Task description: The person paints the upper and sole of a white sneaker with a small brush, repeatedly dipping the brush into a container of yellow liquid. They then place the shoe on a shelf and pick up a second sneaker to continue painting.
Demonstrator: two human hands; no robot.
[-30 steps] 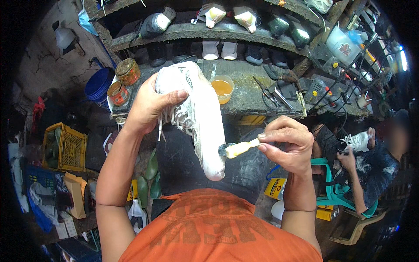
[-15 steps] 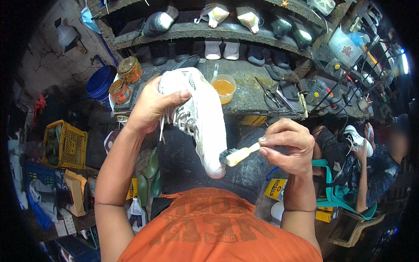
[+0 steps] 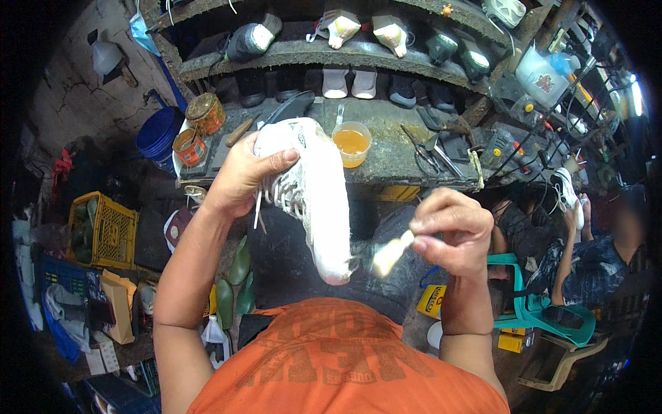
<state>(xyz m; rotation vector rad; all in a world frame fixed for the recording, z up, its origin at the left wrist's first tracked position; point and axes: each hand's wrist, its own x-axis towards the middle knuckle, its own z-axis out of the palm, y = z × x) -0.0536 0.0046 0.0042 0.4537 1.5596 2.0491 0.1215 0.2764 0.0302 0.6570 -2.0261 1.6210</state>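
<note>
- Above my lap, my left hand point(image 3: 241, 176) is clamped on a white lace-up sports shoe point(image 3: 314, 200), thumb across its heel end, toe pointing down toward my orange shirt point(image 3: 331, 366).
- My right hand point(image 3: 452, 231) is closed around the handle of a small pale-bristled brush point(image 3: 389, 254); its blurred head sits just beside the shoe's toe, and I cannot tell whether they touch.
- Beyond the shoe, a clear plastic cup of amber liquid point(image 3: 352, 143) stands on the grimy workbench point(image 3: 386, 162), near scissors point(image 3: 422, 153).
- At my left, a yellow plastic crate point(image 3: 103, 231) sits on the floor.
- At my right, another person point(image 3: 586, 255) sits holding a white shoe point(image 3: 567, 196).
</note>
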